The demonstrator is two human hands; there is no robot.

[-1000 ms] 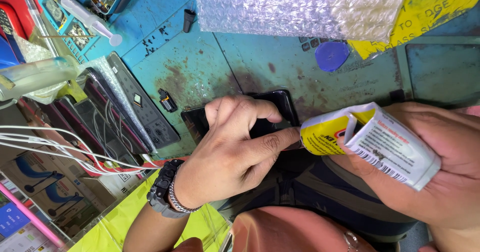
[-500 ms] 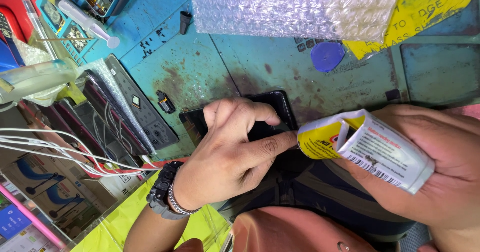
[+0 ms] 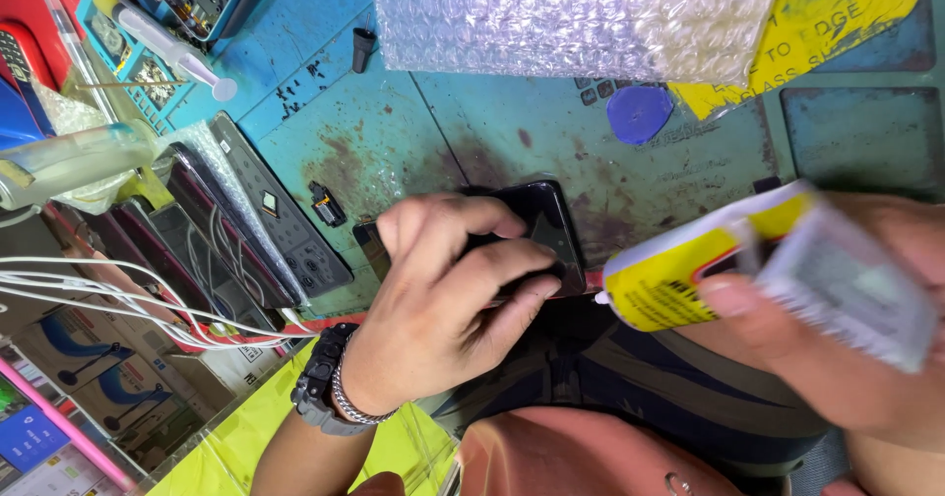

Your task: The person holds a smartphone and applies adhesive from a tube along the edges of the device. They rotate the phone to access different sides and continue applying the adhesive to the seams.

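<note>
My left hand (image 3: 448, 299) grips a black phone (image 3: 536, 222) at the near edge of a worn teal work mat (image 3: 394, 152), fingers curled over its top and thumb on its side. My right hand (image 3: 837, 348) holds a yellow and white glue tube (image 3: 728, 265), blurred at the right. The tube's thin nozzle points left, close to the phone's right edge near my left thumb. Most of the phone is hidden under my left hand. A dark watch and a metal bracelet sit on my left wrist.
A bubble-wrap sheet (image 3: 561, 14) lies at the top of the mat over a yellow sheet (image 3: 827, 24). A blue round pick (image 3: 638, 112) sits below it. Left: a syringe (image 3: 177, 48), phone parts (image 3: 285, 220), white cables (image 3: 118, 294), small black component (image 3: 325, 204).
The view has shifted slightly. My right hand has pulled the glue tube a little to the right, leaving the nozzle just off the phone's edge. My left hand keeps its hold.
</note>
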